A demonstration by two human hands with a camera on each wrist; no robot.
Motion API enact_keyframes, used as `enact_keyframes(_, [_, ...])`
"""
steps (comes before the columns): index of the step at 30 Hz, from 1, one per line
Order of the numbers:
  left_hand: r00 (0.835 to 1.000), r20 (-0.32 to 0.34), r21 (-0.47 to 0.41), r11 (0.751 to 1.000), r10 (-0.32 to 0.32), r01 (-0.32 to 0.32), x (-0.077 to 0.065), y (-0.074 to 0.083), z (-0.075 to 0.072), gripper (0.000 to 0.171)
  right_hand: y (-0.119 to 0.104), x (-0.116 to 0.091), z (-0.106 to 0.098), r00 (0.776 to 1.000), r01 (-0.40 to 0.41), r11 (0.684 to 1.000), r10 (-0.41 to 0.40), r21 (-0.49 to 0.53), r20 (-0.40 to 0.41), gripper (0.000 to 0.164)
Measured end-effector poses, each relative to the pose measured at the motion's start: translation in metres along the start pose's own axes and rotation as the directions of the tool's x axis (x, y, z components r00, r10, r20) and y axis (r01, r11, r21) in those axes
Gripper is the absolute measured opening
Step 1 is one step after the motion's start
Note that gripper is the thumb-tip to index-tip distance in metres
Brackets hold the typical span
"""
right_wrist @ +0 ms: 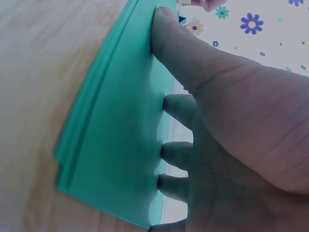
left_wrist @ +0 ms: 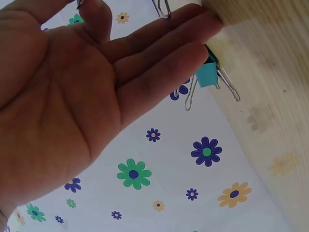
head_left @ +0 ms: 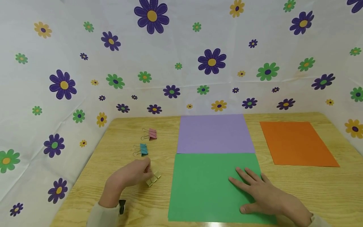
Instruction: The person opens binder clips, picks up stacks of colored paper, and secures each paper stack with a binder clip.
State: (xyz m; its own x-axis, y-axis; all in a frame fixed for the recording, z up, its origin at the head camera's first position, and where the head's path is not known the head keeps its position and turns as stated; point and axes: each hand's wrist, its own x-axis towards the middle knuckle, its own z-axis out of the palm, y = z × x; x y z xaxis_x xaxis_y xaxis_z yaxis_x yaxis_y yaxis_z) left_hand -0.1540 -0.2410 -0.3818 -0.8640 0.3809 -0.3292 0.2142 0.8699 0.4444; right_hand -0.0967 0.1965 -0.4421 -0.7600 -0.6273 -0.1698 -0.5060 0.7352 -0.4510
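Observation:
My left hand [head_left: 129, 176] is at a yellow binder clip [head_left: 154, 179] on the table, its thumb and index finger pinching the clip by its wire handle. The left wrist view shows the other fingers stretched out, with a wire loop [left_wrist: 164, 8] near them; most of the clip is outside that view. My right hand [head_left: 262, 192] rests on the green paper [head_left: 210, 186] with fingers spread and fingertips pressing its surface. Seen from the right wrist, the green paper [right_wrist: 111, 140] has layered edges, like several stacked sheets.
Beyond the left hand lie a blue binder clip [head_left: 144, 149] and a pink binder clip [head_left: 152, 134]. A purple sheet [head_left: 214, 134] borders the green paper's far edge. An orange sheet [head_left: 297, 143] lies to the right. A flowered white cloth [head_left: 181, 50] rises behind the wooden table.

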Motion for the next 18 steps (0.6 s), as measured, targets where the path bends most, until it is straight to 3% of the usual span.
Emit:
enact_keyframes(7, [0.999,-0.011,-0.02,0.999,0.03,-0.031,-0.002,0.001,-0.003,0.023,0.0,0.0,0.0,1.0,0.008,0.999,-0.009,-0.034,-0.018,0.09])
enact_keyframes(18, [0.993,-0.074,0.02,0.995,0.095,-0.094,0.0,-0.002,-0.005,0.026,-0.006,0.01,-0.012,1.0,0.015,0.999,-0.016,-0.039,-0.022,0.091])
